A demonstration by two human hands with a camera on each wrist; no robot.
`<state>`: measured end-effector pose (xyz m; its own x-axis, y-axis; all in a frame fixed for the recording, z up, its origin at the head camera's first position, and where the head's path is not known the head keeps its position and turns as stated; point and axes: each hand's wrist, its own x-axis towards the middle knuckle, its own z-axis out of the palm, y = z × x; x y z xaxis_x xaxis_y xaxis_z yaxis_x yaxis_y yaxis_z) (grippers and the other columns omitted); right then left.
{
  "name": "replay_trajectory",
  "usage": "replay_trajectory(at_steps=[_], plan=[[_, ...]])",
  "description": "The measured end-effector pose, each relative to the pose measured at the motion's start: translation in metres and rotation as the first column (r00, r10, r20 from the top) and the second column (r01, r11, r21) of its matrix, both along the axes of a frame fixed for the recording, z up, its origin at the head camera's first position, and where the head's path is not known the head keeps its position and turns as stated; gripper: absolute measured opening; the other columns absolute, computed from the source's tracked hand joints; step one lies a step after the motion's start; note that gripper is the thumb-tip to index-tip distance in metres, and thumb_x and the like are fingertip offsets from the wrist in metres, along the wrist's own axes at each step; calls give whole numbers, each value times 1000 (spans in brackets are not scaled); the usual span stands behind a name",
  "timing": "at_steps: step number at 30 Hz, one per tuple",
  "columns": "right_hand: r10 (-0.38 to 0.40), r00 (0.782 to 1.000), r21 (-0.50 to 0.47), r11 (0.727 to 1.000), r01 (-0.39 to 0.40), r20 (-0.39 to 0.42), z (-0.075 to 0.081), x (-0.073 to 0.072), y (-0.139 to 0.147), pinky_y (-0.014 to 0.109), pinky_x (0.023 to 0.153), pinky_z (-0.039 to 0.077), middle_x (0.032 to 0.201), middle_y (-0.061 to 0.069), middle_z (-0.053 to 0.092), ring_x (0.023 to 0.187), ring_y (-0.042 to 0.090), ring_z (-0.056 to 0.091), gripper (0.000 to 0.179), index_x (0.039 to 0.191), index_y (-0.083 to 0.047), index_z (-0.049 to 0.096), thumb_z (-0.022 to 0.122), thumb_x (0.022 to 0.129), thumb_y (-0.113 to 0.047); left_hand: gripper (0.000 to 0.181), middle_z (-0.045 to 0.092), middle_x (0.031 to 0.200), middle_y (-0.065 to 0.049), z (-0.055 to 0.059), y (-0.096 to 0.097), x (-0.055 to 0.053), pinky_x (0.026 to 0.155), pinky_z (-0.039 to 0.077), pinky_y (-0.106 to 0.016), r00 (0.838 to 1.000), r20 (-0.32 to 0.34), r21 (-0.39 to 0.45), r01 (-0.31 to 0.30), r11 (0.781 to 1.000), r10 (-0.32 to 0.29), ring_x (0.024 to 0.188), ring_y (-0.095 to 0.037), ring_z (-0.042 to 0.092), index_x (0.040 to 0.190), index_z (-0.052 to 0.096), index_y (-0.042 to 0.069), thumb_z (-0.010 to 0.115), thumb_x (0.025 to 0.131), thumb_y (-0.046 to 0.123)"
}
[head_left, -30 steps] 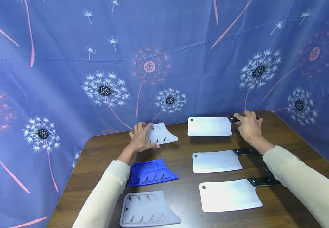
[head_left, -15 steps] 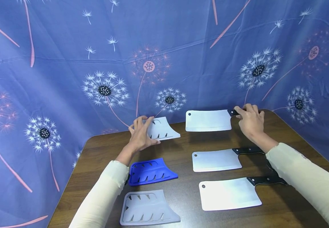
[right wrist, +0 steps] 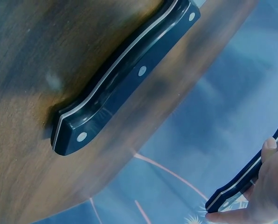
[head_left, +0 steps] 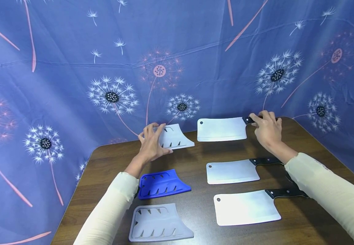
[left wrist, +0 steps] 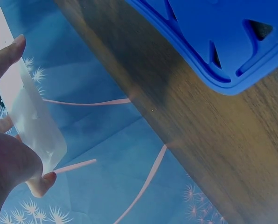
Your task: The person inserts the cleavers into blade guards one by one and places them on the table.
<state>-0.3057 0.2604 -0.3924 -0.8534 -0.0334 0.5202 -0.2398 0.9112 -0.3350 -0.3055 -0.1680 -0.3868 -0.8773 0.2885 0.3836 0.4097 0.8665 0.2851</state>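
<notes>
At the back of the table, my left hand (head_left: 151, 144) grips a white slotted blade cover (head_left: 173, 139) by its left end, thumb at the lower edge and fingers over the top. The left wrist view shows the same cover (left wrist: 34, 114) from its edge, between thumb and fingers. To the right, my right hand (head_left: 267, 131) holds the back cleaver by its black handle (right wrist: 239, 179); its broad steel blade (head_left: 221, 129) points left toward the cover, with a small gap between them. Both held things appear lifted off the wood.
Nearer me lie a blue blade cover (head_left: 164, 183) and a pale grey one (head_left: 159, 223). Two more cleavers lie right of them, a middle one (head_left: 232, 172) and a front one (head_left: 246, 208), handles to the right. A blue dandelion-print cloth (head_left: 213, 75) hangs behind the wooden table (head_left: 103, 170).
Both hands have risen slightly, bringing up the white cover and the back cleaver. The cleaver has also shifted a little left, narrowing the gap to the cover.
</notes>
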Motion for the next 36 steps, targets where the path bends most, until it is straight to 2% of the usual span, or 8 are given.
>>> replay_trajectory(at_steps=[5,11,21,30,36], plan=[[-8,1000,10,1000,8,0,0,0,-2,74,98,18,121,25,45,116,45,35,56,134,-7,56,46,82,13,107,30,141,-11,0,1,1,99,15,-61,1000,-2,9,0,1000,0,132,-32,20,147,37,22,90,57,45],[-2,1000,13,1000,2,11,-1,1,-4,75,100,15,120,24,45,117,46,36,57,134,-7,55,44,82,13,108,30,141,-11,1,3,2,100,15,-61,1000,-12,13,6,1000,-6,133,-32,19,147,37,22,91,56,45],[-4,1000,18,1000,5,-30,0,1,-7,74,100,17,118,25,47,115,45,38,57,133,-7,57,49,80,15,106,30,141,-12,1,5,2,98,16,-62,1000,-27,17,4,1000,-4,132,-33,19,147,38,21,90,57,45],[-8,1000,21,1000,8,-12,0,3,-6,74,101,15,120,25,45,117,45,36,59,135,-7,55,47,81,14,106,30,141,-12,2,6,3,99,16,-62,999,-34,21,8,1000,-8,133,-33,19,147,38,21,91,57,43],[-36,999,38,999,36,-17,1,3,-9,73,104,8,120,24,46,120,46,35,60,135,-8,55,48,80,14,106,32,139,-12,0,5,3,98,17,-64,999,-46,14,5,1000,-5,131,-33,20,146,39,22,91,56,44]])
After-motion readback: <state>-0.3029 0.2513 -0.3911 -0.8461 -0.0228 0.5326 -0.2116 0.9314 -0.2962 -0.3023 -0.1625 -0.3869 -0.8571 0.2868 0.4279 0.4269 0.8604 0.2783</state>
